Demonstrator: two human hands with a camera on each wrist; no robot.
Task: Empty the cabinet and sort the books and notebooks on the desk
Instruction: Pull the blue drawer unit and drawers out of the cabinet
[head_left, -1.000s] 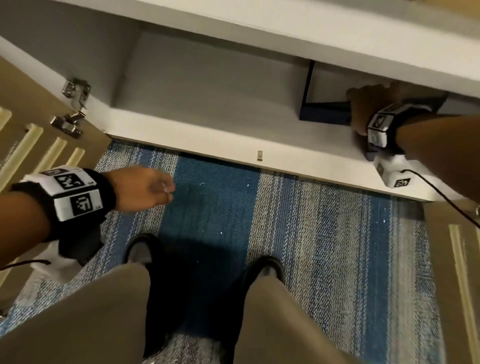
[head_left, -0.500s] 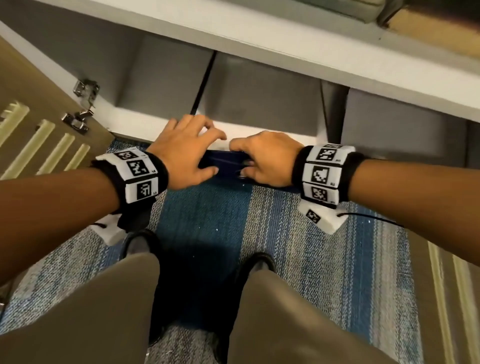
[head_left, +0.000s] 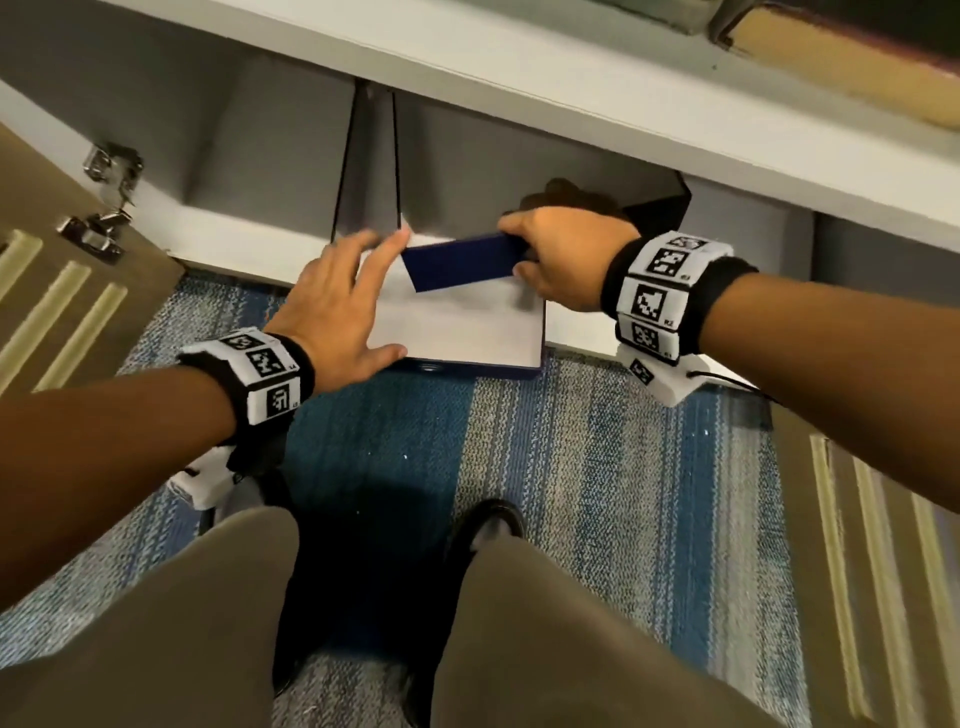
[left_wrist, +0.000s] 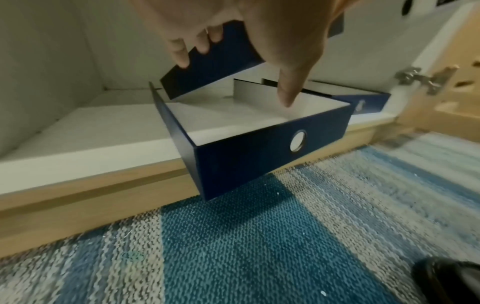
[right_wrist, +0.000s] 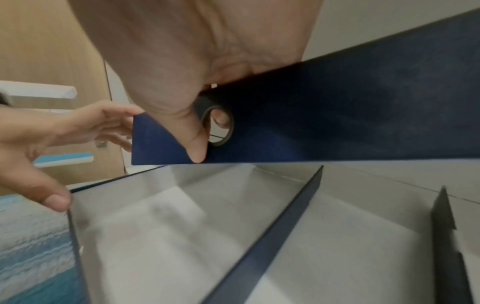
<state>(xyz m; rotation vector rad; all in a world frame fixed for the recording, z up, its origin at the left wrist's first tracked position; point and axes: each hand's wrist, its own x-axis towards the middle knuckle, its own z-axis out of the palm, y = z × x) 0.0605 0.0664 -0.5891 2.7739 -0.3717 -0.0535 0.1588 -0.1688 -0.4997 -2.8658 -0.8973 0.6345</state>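
A dark blue box file (head_left: 457, 332) lies open side up with its white inside showing, half out of the cabinet's bottom shelf (head_left: 249, 254) and over the carpet. My right hand (head_left: 540, 254) grips a second dark blue file (head_left: 457, 267) above it, with the thumb on its face and a finger through its round hole (right_wrist: 221, 123). My left hand (head_left: 358, 296) is spread over the lying file's left edge. Its thumb is at the front corner and its fingertips (left_wrist: 182, 59) touch the held file (left_wrist: 213, 67).
Thin dark upright dividers (head_left: 369, 166) stand inside the cabinet. Wooden doors hang open on the left (head_left: 67, 291) and right (head_left: 872, 571). Another blue file (left_wrist: 363, 102) lies on the shelf. Books (head_left: 831, 57) rest on the surface above. My legs and shoes stand on striped blue carpet (head_left: 597, 467).
My right hand reached a blue file at the cabinet's right, then both hands met at the shelf edge. Now one file lies half out and the right hand lifts another.
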